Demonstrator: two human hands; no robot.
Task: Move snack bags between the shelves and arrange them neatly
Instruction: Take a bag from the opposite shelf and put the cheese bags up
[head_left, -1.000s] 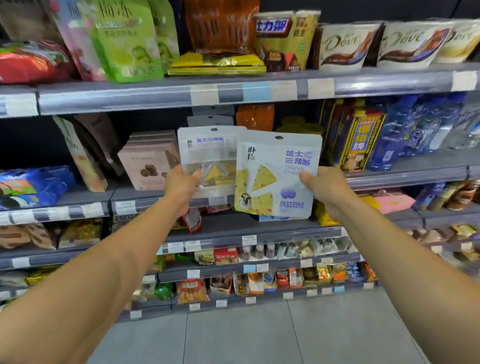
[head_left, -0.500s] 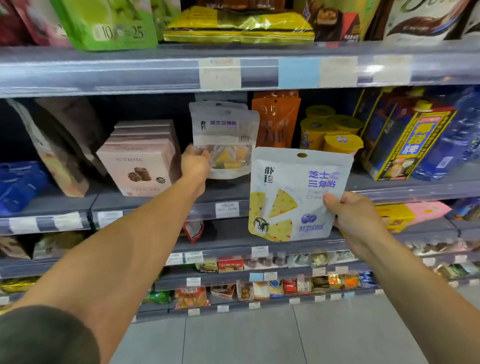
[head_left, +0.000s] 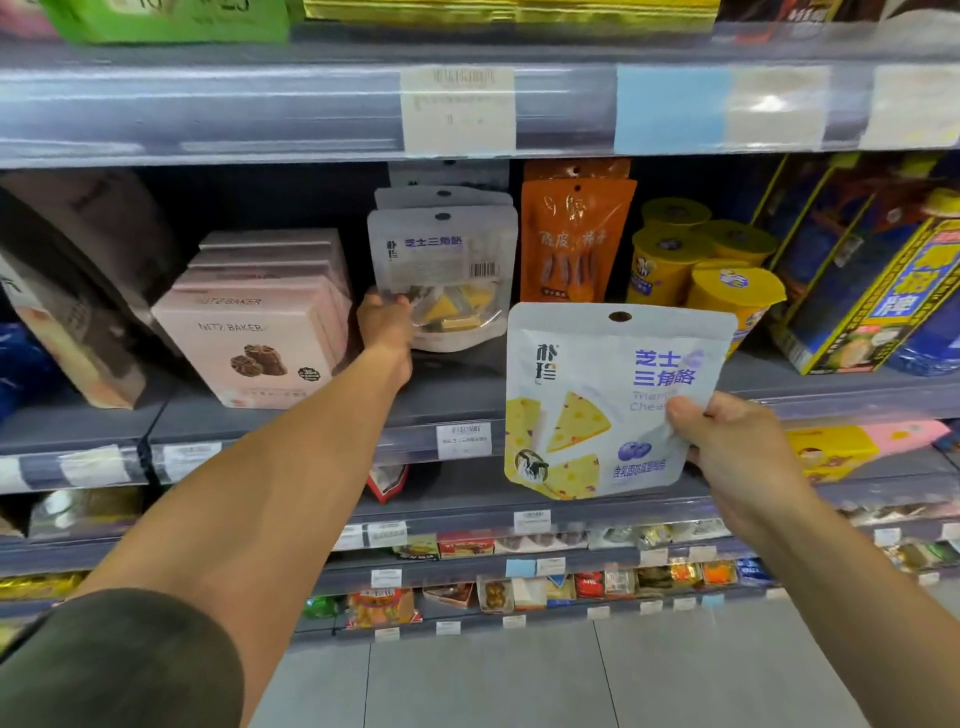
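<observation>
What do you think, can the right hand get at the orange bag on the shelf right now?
Probably not to grasp it: the right hand grips the cheese bag, so it is busy. The way itself looks free: nothing stands before the orange bag.

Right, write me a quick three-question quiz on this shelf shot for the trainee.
1. True or false: the right hand holds the front-facing cheese bag off the shelf, in front of its edge.
2. What stands just left of the shelved cheese bag that the left hand grips? A. yellow cups B. pink Nitz Baker boxes C. blue bottles
3. Fill in: the pouch just right of the shelved cheese bag is ___ in colour.
Key: 1 true; 2 B; 3 orange.
</observation>
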